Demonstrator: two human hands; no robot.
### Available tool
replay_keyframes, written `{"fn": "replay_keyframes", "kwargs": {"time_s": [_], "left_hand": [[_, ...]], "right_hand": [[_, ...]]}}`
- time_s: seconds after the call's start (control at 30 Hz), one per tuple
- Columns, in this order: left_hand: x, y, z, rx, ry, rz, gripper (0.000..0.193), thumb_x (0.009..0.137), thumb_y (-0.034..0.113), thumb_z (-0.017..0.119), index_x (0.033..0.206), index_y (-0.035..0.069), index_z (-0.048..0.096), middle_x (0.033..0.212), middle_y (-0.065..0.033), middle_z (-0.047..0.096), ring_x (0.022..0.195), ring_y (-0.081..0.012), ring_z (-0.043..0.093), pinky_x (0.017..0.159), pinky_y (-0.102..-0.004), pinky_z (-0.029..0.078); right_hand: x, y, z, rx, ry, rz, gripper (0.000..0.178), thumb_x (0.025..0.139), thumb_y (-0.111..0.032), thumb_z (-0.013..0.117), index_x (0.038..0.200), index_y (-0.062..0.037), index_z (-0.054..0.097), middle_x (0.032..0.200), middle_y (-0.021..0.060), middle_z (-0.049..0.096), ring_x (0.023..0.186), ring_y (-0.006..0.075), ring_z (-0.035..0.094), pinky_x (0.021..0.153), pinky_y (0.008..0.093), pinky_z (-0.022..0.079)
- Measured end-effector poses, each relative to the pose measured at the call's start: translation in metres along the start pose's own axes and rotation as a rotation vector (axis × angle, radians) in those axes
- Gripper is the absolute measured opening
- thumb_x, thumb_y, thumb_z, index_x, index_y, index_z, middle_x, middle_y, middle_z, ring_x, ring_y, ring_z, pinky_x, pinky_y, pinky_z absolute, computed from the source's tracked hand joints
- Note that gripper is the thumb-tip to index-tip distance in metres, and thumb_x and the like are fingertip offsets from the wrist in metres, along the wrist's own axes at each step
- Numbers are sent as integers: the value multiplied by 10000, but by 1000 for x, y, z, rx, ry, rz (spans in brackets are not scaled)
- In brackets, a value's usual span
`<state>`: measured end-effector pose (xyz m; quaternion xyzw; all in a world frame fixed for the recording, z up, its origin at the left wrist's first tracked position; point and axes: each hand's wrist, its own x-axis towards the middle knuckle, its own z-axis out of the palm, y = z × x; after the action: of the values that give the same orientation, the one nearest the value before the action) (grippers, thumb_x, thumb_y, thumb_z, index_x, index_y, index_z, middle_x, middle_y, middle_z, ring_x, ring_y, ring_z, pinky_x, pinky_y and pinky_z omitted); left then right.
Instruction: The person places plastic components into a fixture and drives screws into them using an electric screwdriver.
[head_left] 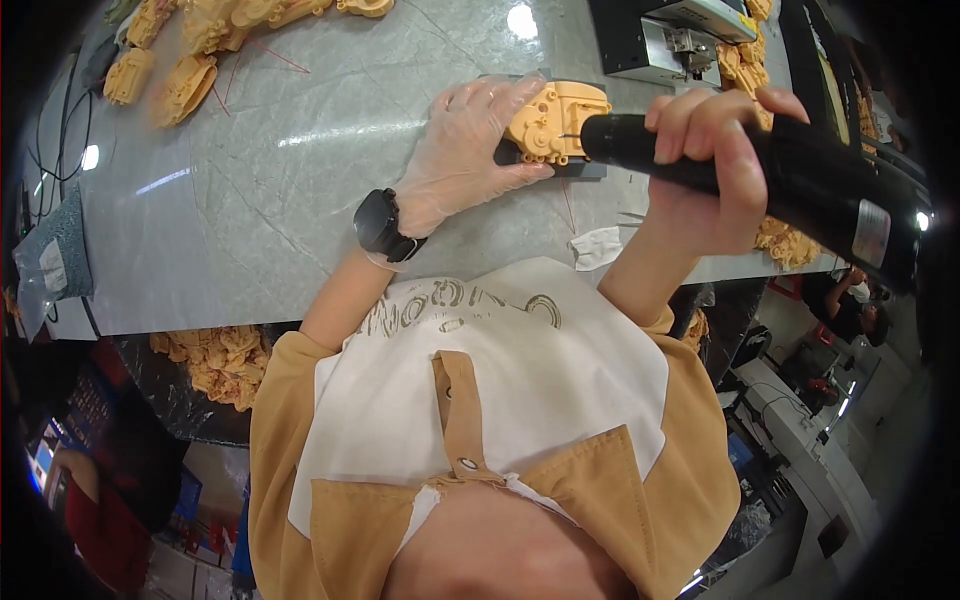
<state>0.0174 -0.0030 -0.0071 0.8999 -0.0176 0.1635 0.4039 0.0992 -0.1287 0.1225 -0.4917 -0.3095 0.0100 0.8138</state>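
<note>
My left hand (462, 140), in a clear plastic glove, presses an orange plastic housing (560, 112), fingers over its far left edge and thumb at its near side. Under the housing sits a dark fixture block (585, 170) on the table. My right hand (715, 165), bare, is wrapped round a thick black power screwdriver (800, 185). The tool slants in from the right, and its thin bit reaches the housing's right half. Whether a screw is under the bit is too small to tell.
More orange housings (185, 90) lie at the far left of the grey table (280, 200), others beside a metal-fronted machine (665, 50) at the far right. A white scrap (597, 248) lies near the front edge. Below it is a heap of orange parts (215, 362). Other people are about.
</note>
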Motion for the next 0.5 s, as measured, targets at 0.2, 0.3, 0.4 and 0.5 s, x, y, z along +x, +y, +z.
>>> {"fn": "replay_keyframes", "kwargs": {"time_s": [0.2,0.3,0.4,0.5], "left_hand": [[-4,-5,4,5,40,58,789,632,414,759,1309,223,401,1114,-50,510,1114,-241,437,974,-431,309],[-3,-7,5,5,33,68,776,635,419,756,1304,239,406,1099,-42,513,1110,-236,437,975,-429,307],[-3,-9,6,8,29,67,763,640,438,745,1299,243,411,1089,-42,514,1106,-235,440,973,-428,309],[-4,-6,4,28,33,57,752,647,456,733,1294,244,414,1079,-44,516,1104,-235,442,972,-424,312]], "right_hand": [[-30,4,5,-11,6,55,418,713,14,550,1080,-16,351,570,77,494,452,173,475,506,333,450],[-33,9,5,-54,18,36,414,713,30,547,1075,-11,351,566,85,497,457,175,483,512,336,456],[-33,13,4,-74,-6,15,399,718,36,550,1065,-8,358,572,94,507,465,173,493,514,333,464],[-33,16,4,-73,-28,20,400,717,36,567,1060,-3,364,577,95,515,472,170,504,507,317,465]]}}
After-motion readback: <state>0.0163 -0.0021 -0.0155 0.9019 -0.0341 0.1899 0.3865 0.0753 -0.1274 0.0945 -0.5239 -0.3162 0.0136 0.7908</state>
